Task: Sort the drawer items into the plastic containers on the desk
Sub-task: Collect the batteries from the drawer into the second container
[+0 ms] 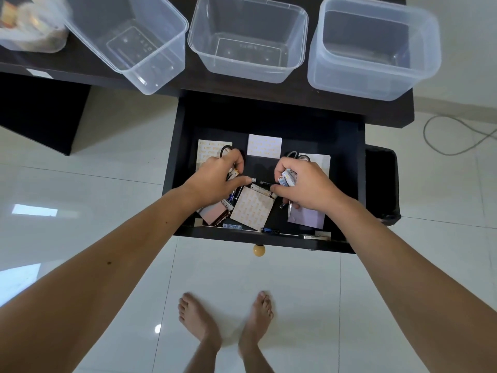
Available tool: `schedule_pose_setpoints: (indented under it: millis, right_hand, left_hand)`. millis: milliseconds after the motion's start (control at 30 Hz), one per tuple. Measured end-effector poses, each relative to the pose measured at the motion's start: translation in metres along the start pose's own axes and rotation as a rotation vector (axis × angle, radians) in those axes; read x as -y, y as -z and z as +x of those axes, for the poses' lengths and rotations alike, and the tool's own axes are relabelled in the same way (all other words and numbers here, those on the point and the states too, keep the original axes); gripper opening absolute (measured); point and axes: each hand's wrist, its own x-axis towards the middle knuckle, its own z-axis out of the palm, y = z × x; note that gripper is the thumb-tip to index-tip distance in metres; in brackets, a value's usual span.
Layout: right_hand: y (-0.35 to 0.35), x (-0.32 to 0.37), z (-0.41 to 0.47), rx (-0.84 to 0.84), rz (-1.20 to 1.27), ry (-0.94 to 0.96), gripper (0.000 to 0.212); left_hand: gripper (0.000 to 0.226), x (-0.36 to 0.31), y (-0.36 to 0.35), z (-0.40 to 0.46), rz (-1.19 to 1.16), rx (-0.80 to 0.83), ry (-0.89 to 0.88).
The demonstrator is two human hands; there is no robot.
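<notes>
Your bare feet point(226, 327) stand below the open drawer point(185, 125). Your left hand point(217, 173) pinches batteries point(234, 173); your right hand point(306, 184) clutches several more. Three plastic containers point(248, 39) sit empty on the desk point(295, 88) above.

I see both hands in the open drawer point(185, 146). My left hand point(217, 173) is closed on batteries point(233, 174); my right hand point(306, 184) is clutching small white packets point(287, 180). More batteries point(262, 187) lie between the hands in the drawer, with paper pads point(252, 208) and scissors point(298, 156). Three containers point(248, 39) sit on the desk point(295, 91) beyond the drawer.
</notes>
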Motion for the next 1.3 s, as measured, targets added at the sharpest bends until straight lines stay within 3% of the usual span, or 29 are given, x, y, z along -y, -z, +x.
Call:
schedule_pose_setpoints:
  millis: [200,367,567,667,900,1133,1233,1300]
  right_hand:
    - [-0.004,-0.003,-0.001,0.028,-0.016,-0.043,0.015]
    - [-0.012,-0.002,0.003,0.04,-0.137,-0.039,0.014]
    - [-0.028,0.005,0.01,0.027,-0.215,-0.058,0.036]
    - [-0.032,0.005,0.012,0.014,-0.259,-0.065,0.037]
    - [-0.03,0.002,0.007,-0.012,-0.131,-0.083,0.023]
    - [-0.008,-0.001,-0.003,-0.016,0.062,-0.037,0.026]
    - [-0.001,-0.004,-0.002,-0.016,0.042,0.003,0.038]
    - [0.001,-0.003,-0.002,-0.02,0.019,-0.008,0.023]
  left_hand:
    - [0.03,0.004,-0.003,0.001,0.096,0.079,0.021]
    - [0.017,0.002,-0.007,0.004,0.124,0.035,0.086]
    - [0.023,0.004,-0.007,0.002,0.2,0.078,0.017]
    - [0.021,0.008,-0.005,0.001,0.196,0.096,0.014]
    - [0.016,0.008,-0.006,0.003,0.185,0.082,0.019]
    - [0.009,0.004,-0.003,0.001,0.159,0.081,-0.085]
    - [0.014,0.001,0.0,-0.003,0.116,0.006,-0.171]
    - [0.017,0.0,0.001,-0.005,0.086,-0.072,-0.216]
